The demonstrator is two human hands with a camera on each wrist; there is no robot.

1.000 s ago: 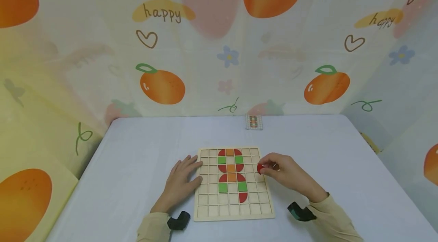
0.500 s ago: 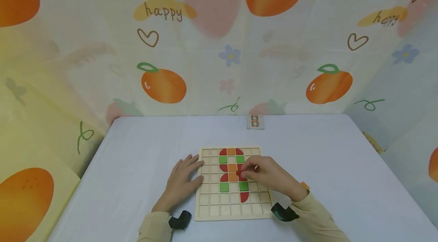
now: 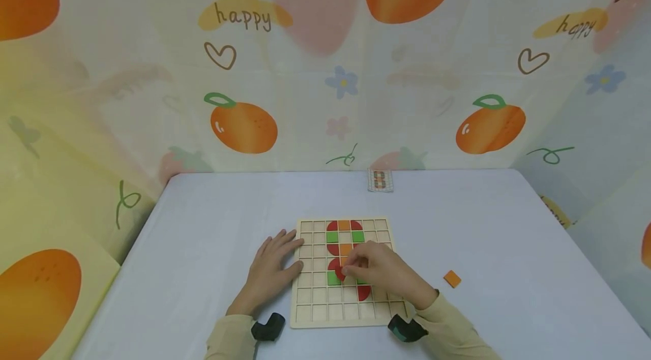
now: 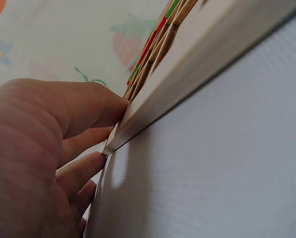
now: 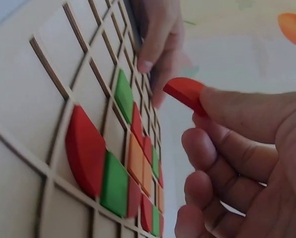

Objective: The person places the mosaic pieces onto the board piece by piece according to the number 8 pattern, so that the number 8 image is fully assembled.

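Note:
A wooden grid board [image 3: 315, 313] lies on the table, holding red rounded tiles, green squares and orange squares in its middle columns. Between thumb and index finger my right hand [image 3: 383, 269] pinches a red rounded tile [image 5: 185, 92], held above the board near the left green tile [image 3: 333, 278]. In the right wrist view that tile is clear of the grid, its other fingers loosely bent. My left hand [image 3: 272, 269] rests at the board's left edge, fingers spread and fairly straight; in the left wrist view its fingertips touch the wooden rim [image 4: 152, 99].
A loose orange square tile [image 3: 452, 278] lies on the white table [image 3: 229, 207] right of the board. A small patterned card [image 3: 380, 180] lies at the table's far edge. Behind stands a fruit-print cloth [image 3: 305, 122]. Each wrist wears a black camera mount [image 3: 268, 327].
My right hand has carried the red tile leftward from beyond the board's right edge to over its middle. The orange tile on the table has come into sight. My left hand stays put.

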